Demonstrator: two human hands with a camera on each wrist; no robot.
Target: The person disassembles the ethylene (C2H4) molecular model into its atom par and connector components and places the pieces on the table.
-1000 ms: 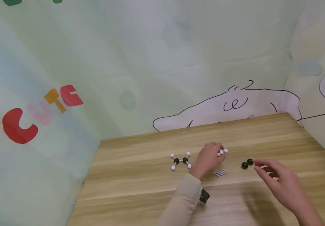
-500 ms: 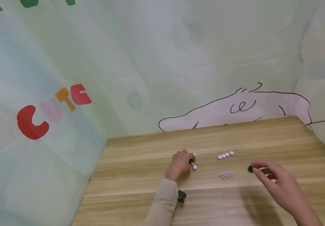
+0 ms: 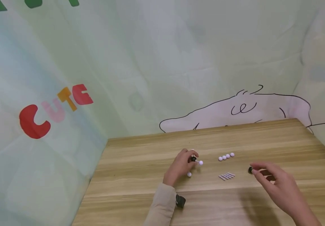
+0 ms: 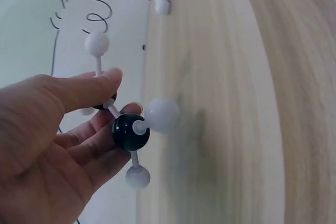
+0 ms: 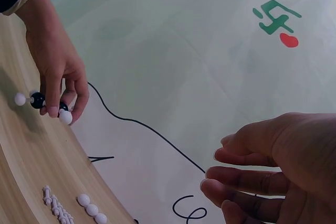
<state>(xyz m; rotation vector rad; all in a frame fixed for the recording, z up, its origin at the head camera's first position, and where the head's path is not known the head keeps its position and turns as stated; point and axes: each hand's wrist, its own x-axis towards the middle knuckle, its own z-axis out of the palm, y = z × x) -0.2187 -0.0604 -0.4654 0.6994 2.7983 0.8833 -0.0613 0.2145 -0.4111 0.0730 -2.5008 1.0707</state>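
In the head view, my left hand pinches a ball-and-stick molecule model between thumb and fingers. Two black balls joined by a short stick form its core, and white balls stick out from them. The left wrist view shows it tilted and lifted over the table, with one black ball partly covered by the thumb. My right hand is at the right, its fingers loosely bent beside a black ball. Nothing shows between those fingers in the right wrist view. Whether they touch the ball I cannot tell.
Several loose white balls lie in a row at mid-table. Nearer me is a row of white connector sticks. The wooden table meets a printed wall cloth at its far edge.
My left hand has left the white balls, moved left and picked up the molecule model, which is now turned. The right hand stays by the black balls; one is now out of sight.
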